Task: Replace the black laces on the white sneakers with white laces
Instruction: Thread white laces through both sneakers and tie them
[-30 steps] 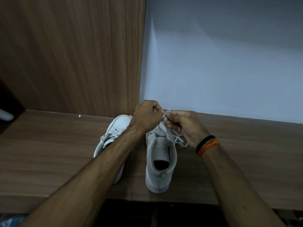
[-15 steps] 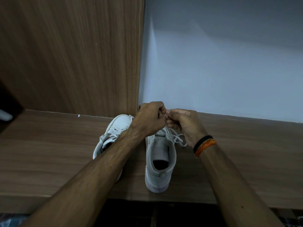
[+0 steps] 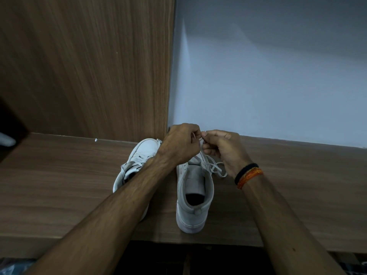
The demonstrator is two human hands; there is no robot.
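Observation:
Two white high-top sneakers stand on a wooden shelf (image 3: 59, 185), toes toward the back wall. My forearm partly covers the left sneaker (image 3: 139, 155), which carries a white lace. The right sneaker (image 3: 194, 197) has a white lace (image 3: 215, 167) whose loose loops trail off its right side. Above that shoe's toe end, my left hand (image 3: 181, 143) and my right hand (image 3: 222, 149) meet with their fingertips almost touching. Each pinches the white lace. No black lace is in sight.
A wood-grain panel (image 3: 89, 66) rises at the back left and a pale wall (image 3: 268, 76) at the back right. A tiny white scrap (image 3: 96, 139) lies at the panel's foot. A dark object with a white part (image 3: 8, 139) juts in at the left edge. The shelf's front edge runs below the heels.
My two hands have drawn closer together over the right sneaker, and the lace end that stuck up between them is now tucked into the fingers. The sneakers have not moved.

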